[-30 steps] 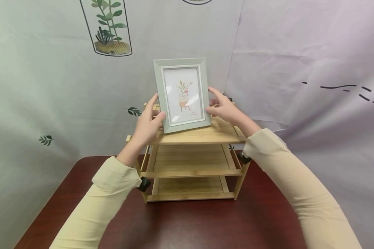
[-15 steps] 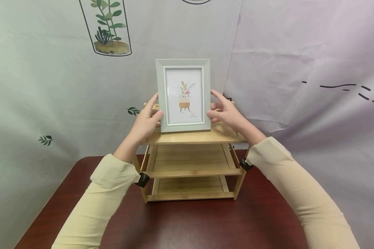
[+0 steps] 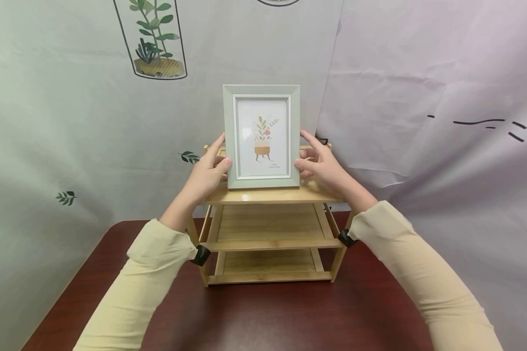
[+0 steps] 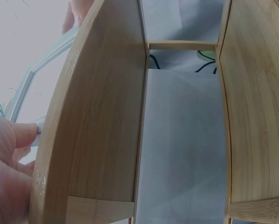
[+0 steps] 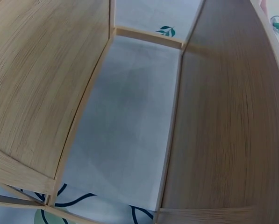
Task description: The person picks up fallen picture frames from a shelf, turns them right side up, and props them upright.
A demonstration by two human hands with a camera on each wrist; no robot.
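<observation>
A pale grey-green picture frame stands upright on the top shelf of a wooden shelf rack, near its front edge. Behind its glass is a print of a potted plant. My left hand holds the frame's left side, thumb at the front edge and fingers reaching along the side. On the opposite side my right hand grips it likewise. In the left wrist view, the left hand and part of the picture frame show past the top board. The right wrist view has only the rack's boards, without the hand.
Two lower shelves, the middle one and the bottom one, lie under the top board. The rack stands on a dark red table. A pale cloth backdrop with printed plants hangs close behind and at both sides.
The picture frame was tilted one second ago and has straightened to upright, shifting slightly right and down. Both hands have moved with it, keeping their hold on its sides.
</observation>
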